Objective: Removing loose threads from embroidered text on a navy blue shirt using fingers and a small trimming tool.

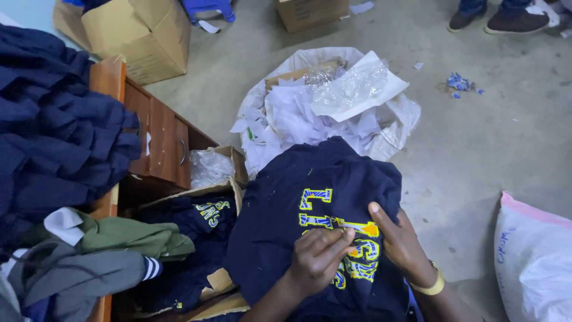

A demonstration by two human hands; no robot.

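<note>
You have dim, cool, bluish light throughout, even and without a visible source. Shadows are soft and weak on the concrete floor (476,149). The white paper scraps (310,119) and clear plastic sheet (351,89) read brightest, near glare. The navy garment (310,226) loses fold detail. Focus is slightly soft, with mild stretching toward the edges.
</note>
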